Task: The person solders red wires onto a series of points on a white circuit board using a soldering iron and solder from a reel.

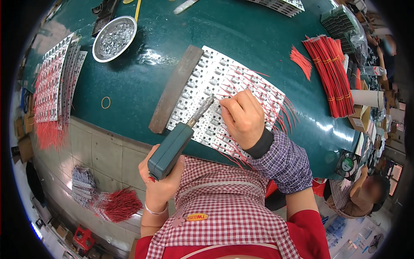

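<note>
A white circuit board panel [207, 81] with rows of small silvery parts lies on the green table. My left hand [169, 178] is wrapped round the dark green handle of a soldering gun [171, 149], whose tip rests at or just above the middle of the panel. Close to that tip, my right hand [245, 114] is closed in a pinch, apparently on a thin red wire; its end is too small to make out. Many red wires [282, 112] spread over the panel's right half. A dark flat bar [176, 90] lies along the panel's left edge.
A white-rimmed bowl of shiny metal bits [98, 46] stands at the far left. Stacked panels with red wires [51, 93] lean at the left edge. Bundled red wires [330, 77] lie at the right, near a small fan [347, 164]. Another person [360, 196] sits at right.
</note>
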The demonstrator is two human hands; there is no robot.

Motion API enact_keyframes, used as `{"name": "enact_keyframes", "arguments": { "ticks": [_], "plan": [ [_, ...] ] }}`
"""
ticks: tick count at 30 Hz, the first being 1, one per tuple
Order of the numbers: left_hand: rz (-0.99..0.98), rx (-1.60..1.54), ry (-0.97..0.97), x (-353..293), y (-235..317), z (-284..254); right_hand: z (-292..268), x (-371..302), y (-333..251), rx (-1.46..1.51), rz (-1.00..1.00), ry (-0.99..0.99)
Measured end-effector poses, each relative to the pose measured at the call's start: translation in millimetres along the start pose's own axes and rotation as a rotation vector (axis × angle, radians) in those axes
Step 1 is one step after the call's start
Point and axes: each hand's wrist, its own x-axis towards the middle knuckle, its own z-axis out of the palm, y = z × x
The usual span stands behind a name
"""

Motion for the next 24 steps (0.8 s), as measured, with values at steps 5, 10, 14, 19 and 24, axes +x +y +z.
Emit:
{"name": "enact_keyframes", "arguments": {
  "ticks": [5, 10, 14, 19, 24],
  "plan": [
    [0.056, 0.026, 0.035, -5, -6, -1, 0, 1, 0, -0.003, 0.000, -0.015],
    [-0.051, -0.012, 0.106, -17, -18, -4, -1, 3, 0, 0.022, -0.008, 0.003],
    [-0.064, -0.035, 0.090, -13, -12, -3, -2, 3, 0, 0.036, -0.003, 0.000],
    [-0.016, -0.028, 0.075, -8, -11, 1, -2, 2, 0, 0.035, -0.005, -0.010],
    [-0.014, 0.011, 0.048, -8, -10, 1, -7, 2, 2, 0.029, -0.036, -0.069]
  ]
}}
